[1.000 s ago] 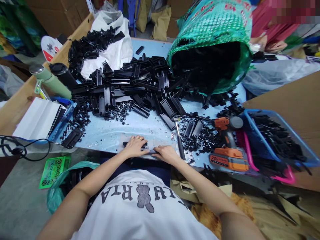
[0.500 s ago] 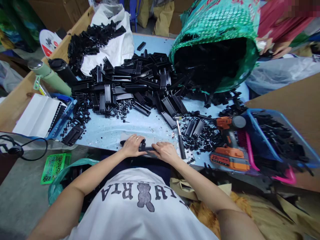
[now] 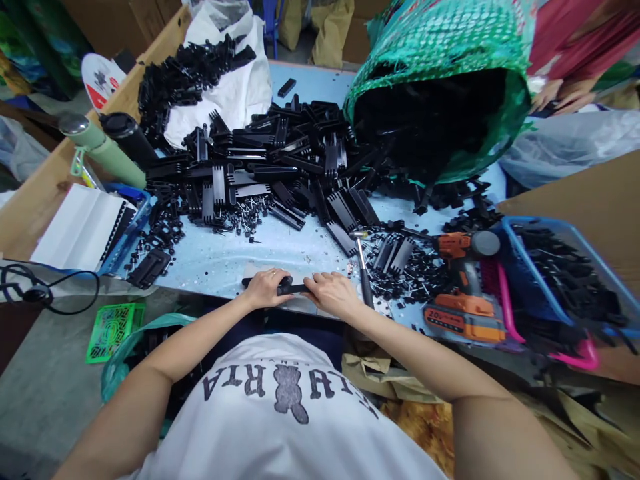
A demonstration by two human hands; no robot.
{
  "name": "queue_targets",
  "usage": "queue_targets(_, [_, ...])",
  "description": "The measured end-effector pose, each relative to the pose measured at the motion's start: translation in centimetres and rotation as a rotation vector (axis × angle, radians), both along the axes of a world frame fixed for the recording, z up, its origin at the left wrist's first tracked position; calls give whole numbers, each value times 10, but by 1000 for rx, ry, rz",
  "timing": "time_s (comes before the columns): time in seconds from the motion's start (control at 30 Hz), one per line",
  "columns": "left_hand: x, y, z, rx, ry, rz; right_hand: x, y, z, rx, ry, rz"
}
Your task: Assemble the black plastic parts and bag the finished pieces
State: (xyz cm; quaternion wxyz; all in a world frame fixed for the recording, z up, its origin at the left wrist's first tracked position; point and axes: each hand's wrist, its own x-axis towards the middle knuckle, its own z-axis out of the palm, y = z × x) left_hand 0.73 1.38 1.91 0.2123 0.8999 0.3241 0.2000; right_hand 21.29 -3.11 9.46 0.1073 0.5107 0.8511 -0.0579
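- At the near edge of the blue surface [image 3: 210, 263], a slim black bar [image 3: 299, 289] lies level between two bare hands, along the 9-to-3 o'clock line.
- Left hand [image 3: 269, 288], at the bar's 9 o'clock end: grip clamped on it from above. A dark piece [image 3: 245, 282] shows beyond this hand; whether it joins the bar is hidden.
- Right hand [image 3: 331, 292], at the 3 o'clock end: fingers closed on the tip.
- The bar looks like moulded plastic: probably light, stiff, a little slippery, hardly fragile. Both ends seem the surest places to hold.
- From the hands: hammer [image 3: 365, 279] between 2 and 3 o'clock, orange drill [image 3: 463, 303] at 3, heaped black parts [image 3: 260, 171] near 11, green sack [image 3: 435, 60] near 1.
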Motion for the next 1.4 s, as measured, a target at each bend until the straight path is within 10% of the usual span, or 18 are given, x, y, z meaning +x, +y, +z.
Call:
queue_targets(0.2, [5,25,6,-83,128,-23,22,15,-30,-14,98,7])
queue_targets(0.4, [-24,92,-1,-33,300,535,47,17,-64,70,276,-125])
queue_targets(0.67, [-42,64,5,-102,122,423,138,75,-52,238,-108,-804])
queue_targets(1.13, [-44,21,43,39,446,285,155,70,-41,280,105,-714])
queue_targets(1.4, [-36,18,10,120,403,227,62,46,-21,88,656,-342])
